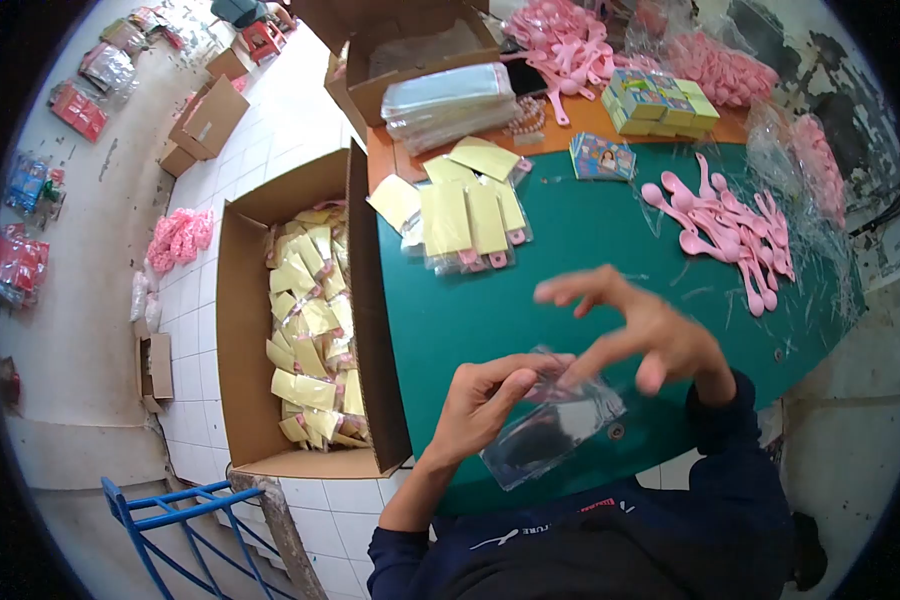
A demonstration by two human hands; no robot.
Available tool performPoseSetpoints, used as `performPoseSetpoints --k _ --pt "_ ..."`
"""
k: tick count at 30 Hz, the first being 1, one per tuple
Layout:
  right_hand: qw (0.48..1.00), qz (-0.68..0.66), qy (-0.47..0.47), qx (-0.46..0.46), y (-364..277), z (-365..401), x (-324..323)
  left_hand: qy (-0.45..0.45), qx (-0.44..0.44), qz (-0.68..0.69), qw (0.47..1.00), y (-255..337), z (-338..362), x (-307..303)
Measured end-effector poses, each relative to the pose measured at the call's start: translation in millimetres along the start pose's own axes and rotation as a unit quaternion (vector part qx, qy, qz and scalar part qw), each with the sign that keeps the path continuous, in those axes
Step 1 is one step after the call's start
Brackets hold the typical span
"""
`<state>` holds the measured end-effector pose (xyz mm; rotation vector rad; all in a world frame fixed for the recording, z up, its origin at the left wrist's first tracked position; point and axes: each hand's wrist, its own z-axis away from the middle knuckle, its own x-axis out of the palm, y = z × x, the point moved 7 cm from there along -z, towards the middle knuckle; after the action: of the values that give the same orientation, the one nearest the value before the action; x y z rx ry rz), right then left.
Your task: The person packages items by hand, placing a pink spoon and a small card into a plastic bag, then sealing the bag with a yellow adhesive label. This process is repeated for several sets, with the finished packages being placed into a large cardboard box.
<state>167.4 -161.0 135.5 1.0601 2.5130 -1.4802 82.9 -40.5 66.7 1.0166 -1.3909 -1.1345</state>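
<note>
Clear plastic bags (pixel 540 440) hang from my left hand (pixel 485 400), pinched between its thumb and fingers near the table's front edge. My right hand (pixel 635 335) is just above and to the right of them, fingers spread and somewhat blurred, one fingertip close to the bags' top. Pink plastic spoons (pixel 715 225) lie in a loose pile at the right of the green table (pixel 470 330). Printed cards (pixel 602 158) lie near the table's far side. Several packets with pale yellow cards (pixel 450 218) are heaped at the table's left.
An open cardboard box (pixel 235 330) full of yellow-card packets stands left of the table. Along the back are stacked clear bags (pixel 450 100), card bundles (pixel 660 100) and more pink spoons (pixel 560 45). A blue metal frame (pixel 185 515) is at lower left.
</note>
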Motion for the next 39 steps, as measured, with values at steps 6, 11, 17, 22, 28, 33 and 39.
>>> performPoseSetpoints --k 6,11,17,22,28,33,39 --pt "0.782 0.507 0.198 0.304 211 47 -190 0.004 0.116 0.067 0.991 6 6 -15" --pt "0.7 0.593 0.208 0.339 244 57 -203 0.021 0.099 0.079 0.992 0 10 -30" --pt "0.774 0.496 0.259 0.297 226 53 -189 0.067 -0.032 0.067 0.995 -15 -4 -35" --pt "0.936 0.067 0.193 0.286 85 5 -89 0.087 -0.072 0.06 0.992 -30 -16 -45" --pt "0.947 0.191 0.107 0.235 15 -4 -47 0.056 -0.063 0.037 0.996 -33 -31 -38" --pt "0.945 0.283 0.026 0.164 1 -11 -33 0.023 -0.082 -0.082 0.993 -37 -32 -35" --pt "0.942 0.295 0.01 0.161 -8 -8 -30 0.036 -0.085 -0.005 0.996 -37 -34 -29"
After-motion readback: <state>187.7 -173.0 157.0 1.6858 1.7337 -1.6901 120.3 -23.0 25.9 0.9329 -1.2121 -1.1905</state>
